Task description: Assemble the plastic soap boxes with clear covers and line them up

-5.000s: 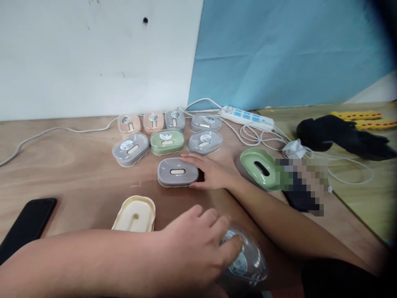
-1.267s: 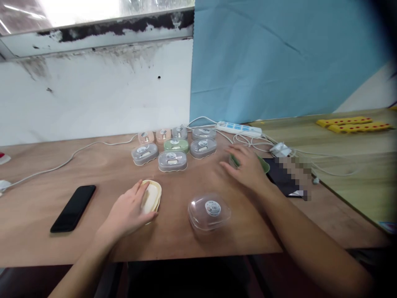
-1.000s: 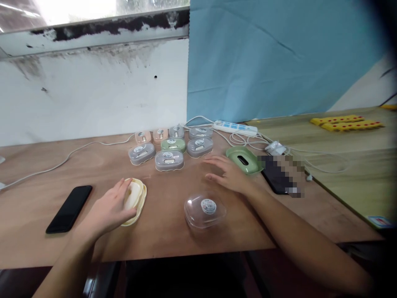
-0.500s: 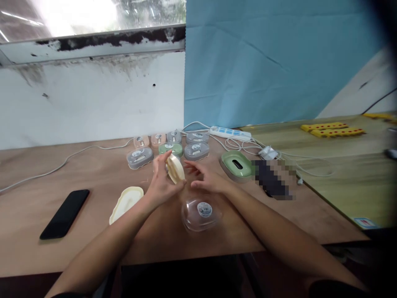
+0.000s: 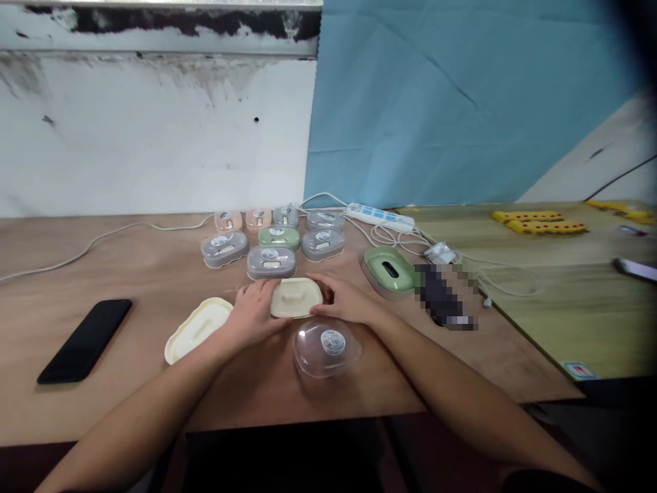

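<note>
A cream soap-dish part [image 5: 296,298] lies on the wooden table [image 5: 128,287], gripped from both ends. My left hand [image 5: 254,313] holds its left end and my right hand [image 5: 343,302] its right end. Left of it lies a second cream tray [image 5: 198,328]. A clear lid with a round sticker [image 5: 327,346] sits just in front of my hands. Behind them stand several lidded soap boxes [image 5: 270,261] in grey, green and pink.
A green soap-dish base [image 5: 390,271] sits to the right, by a dark blurred item [image 5: 445,298]. A black phone [image 5: 85,338] lies at the left. A white power strip [image 5: 378,216] and cables run along the back. Yellow strips [image 5: 536,222] lie on the far right table.
My left hand lifted the cream part off its tray, carried it right and set it down on the table; my right hand came in to grip its other end.
</note>
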